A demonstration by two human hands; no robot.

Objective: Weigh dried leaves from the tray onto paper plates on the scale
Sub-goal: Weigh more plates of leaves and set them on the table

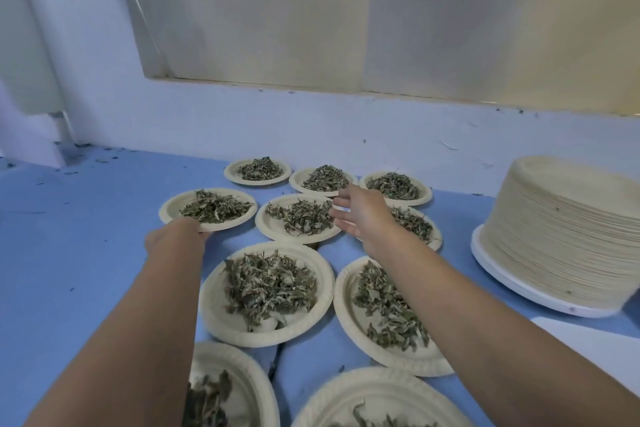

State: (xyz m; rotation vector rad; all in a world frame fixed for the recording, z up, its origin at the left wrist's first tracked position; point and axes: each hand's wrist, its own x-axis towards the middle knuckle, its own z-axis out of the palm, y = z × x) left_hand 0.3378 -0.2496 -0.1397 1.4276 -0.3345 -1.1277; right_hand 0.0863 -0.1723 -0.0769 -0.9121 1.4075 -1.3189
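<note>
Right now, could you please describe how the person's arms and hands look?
Both forearms are bare, with no sleeves in view. The left hand and right hand wear no gloves, and no ring, watch or bracelet shows.

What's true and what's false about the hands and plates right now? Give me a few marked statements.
1. The left hand holds a plate by its rim. True.
2. The right hand grips a plate. False: its fingers are spread and hold nothing.
3. A stack of empty plates stands on the right. True.
4. The laid-out plates are empty. False: each one in view carries leaves.
5. The table is red. False: it is blue.
</note>
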